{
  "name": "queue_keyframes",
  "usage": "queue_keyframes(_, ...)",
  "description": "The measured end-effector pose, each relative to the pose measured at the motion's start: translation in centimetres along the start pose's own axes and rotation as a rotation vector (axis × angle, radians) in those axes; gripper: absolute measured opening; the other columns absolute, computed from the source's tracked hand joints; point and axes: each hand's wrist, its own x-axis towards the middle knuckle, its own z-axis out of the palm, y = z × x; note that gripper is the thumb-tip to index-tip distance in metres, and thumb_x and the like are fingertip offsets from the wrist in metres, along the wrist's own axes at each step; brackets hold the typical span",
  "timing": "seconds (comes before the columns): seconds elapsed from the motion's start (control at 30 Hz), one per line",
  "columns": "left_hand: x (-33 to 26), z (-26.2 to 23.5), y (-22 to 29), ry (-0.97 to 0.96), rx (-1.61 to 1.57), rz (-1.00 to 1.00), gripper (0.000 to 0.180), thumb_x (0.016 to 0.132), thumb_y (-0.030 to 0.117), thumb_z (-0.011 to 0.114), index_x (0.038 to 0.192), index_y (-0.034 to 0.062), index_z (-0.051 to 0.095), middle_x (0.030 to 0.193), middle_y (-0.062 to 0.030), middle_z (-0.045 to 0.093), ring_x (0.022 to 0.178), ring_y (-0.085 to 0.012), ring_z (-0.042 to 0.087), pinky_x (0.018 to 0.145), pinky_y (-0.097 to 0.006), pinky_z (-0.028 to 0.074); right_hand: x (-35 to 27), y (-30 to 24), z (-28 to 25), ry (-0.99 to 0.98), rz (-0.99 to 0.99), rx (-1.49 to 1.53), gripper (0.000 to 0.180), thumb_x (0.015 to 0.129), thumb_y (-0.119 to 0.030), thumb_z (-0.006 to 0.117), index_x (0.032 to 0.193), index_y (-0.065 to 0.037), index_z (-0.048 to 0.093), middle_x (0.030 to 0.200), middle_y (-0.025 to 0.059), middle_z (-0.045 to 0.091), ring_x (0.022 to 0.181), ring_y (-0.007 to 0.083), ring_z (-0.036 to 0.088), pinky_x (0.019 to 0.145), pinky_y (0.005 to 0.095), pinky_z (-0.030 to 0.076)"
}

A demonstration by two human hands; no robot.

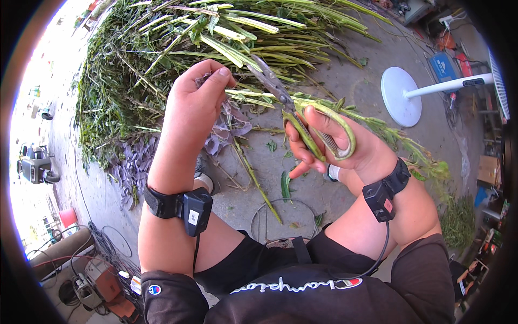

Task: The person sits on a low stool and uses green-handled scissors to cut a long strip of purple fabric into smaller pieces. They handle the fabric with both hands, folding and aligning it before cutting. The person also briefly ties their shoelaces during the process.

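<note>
My left hand (pixel 199 94) is closed, its thumb against the curled fingers, with a scrap of purplish leaf (pixel 203 80) showing between them. Shears (pixel 280 97) with green loop handles are in my right hand (pixel 361 146), the thumb through one loop. Their dark blades point up and left, close to my left fingertips. Behind the blades a long green stalk (pixel 372 121) runs from beside my left hand out to the right, past my right wrist. Crumpled purple leaves (pixel 232 121) hang below my left hand; whether it also grips the stalk is hidden.
A big heap of cut leafy stalks (pixel 151 65) lies ahead on the concrete floor. A white fan base (pixel 400 97) and a blue box (pixel 443 66) stand at right. Cables (pixel 110 240) and machinery (pixel 105 281) lie at lower left; a loose stem (pixel 251 173) lies between my legs.
</note>
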Motion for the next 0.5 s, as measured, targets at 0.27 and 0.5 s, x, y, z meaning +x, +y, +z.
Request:
queue_keyframes(0.27,0.28,-0.06,-0.04,0.008,-0.085,-0.024,0.02,0.097,0.017,0.053,0.085,0.0025,0.058,0.054,0.0087,0.035,0.042,-0.0006,0.026,0.039,-0.02,0.018,-0.34,0.52,0.13,-0.07,-0.008,-0.029,0.058,0.092,-0.059,0.052,0.105,-0.003,0.058,0.084,0.0052,0.058,0.066,0.013,0.055,0.083,0.0375,0.051)
queue_keyframes(0.5,0.19,-0.09,0.02,0.017,-0.09,-0.039,0.019,0.097,0.017,0.053,0.086,0.003,0.058,0.054,0.0091,0.034,0.043,-0.0006,0.026,0.04,-0.02,0.019,0.06,0.19,0.37,-0.023,-0.064,-0.073,0.052,0.092,-0.057,0.053,0.091,-0.005,0.057,0.068,0.002,0.056,0.048,0.0103,0.054,0.077,0.033,0.053)
